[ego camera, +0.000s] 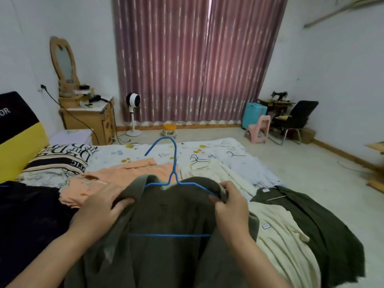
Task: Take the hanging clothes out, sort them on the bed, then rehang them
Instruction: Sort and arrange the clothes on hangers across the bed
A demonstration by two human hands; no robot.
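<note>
The fingers of the right hand are curling over the right shoulder of an olive-green jacket, pinching the cloth together with the right end of a blue wire hanger. The fingers of the left hand are gripping the jacket's left collar edge, thumb on top, folding the cloth outward. The hanger is sitting inside the jacket's neck, its hook pointing up and away from the person toward the curtain, its long bottom bar running left to right across the open front of the jacket. The jacket is being held just above the near edge of the bed, hanging down toward the person.

On the bed's floral sheet, other clothes are lying flat: an orange shirt behind the left hand, a cream garment behind the right hand, another cream top with a dark green garment to the right, and a black garment at the left. Loose wire hangers are resting on the sheet beyond the cream garment. A lettered pillow is lying against the yellow-and-black headboard.

Beyond the bed, a mauve curtain is covering the far wall, with a white standing fan, a wooden dressing table carrying an oval mirror, a pink plastic chair and a black chair standing on the pale floor.
</note>
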